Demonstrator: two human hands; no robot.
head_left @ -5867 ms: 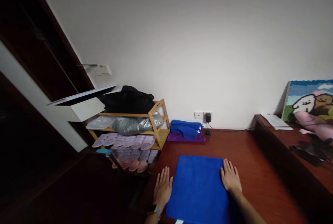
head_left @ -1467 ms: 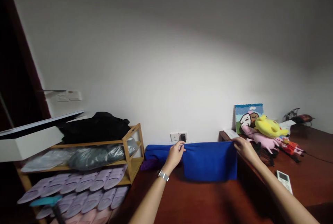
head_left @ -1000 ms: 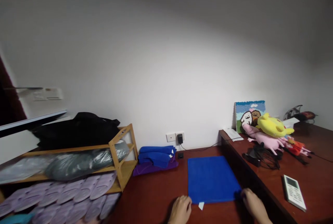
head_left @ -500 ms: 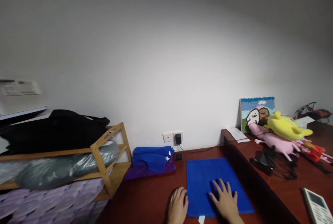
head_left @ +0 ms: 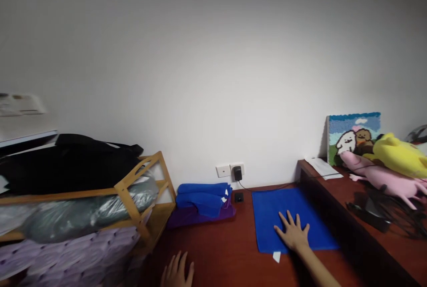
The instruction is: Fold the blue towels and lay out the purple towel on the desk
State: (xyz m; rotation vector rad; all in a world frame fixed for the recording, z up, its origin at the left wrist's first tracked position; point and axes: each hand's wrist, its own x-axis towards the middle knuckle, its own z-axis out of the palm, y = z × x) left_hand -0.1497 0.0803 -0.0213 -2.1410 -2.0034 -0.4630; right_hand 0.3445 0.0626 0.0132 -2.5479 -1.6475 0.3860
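Observation:
A blue cloth [head_left: 273,220] lies spread flat on the dark red desk [head_left: 230,249], a small white tag [head_left: 276,257] sticking out from its near edge. On the cloth rests my right hand [head_left: 294,233], palm down with fingers spread, holding nothing. My left hand [head_left: 177,271] is low in the view over the bare desk, left of the cloth and apart from it. Its fingers are stretched out and nothing is in them; the wrist is cut off by the frame. Folded blue cloths [head_left: 203,198] lie on a purple one [head_left: 200,218] against the wall.
To the left stands a wooden rack [head_left: 147,207] with a black bag [head_left: 76,162] on top. A raised desk section on the right carries a pink plush toy [head_left: 380,171], a yellow plush toy [head_left: 400,153] and black cables. A black plug [head_left: 237,173] sits in the wall socket.
My left hand has moved left, away from the cloth's edge. My right hand stays spread on the cloth. The cloth appears farther right and higher as the view shifts.

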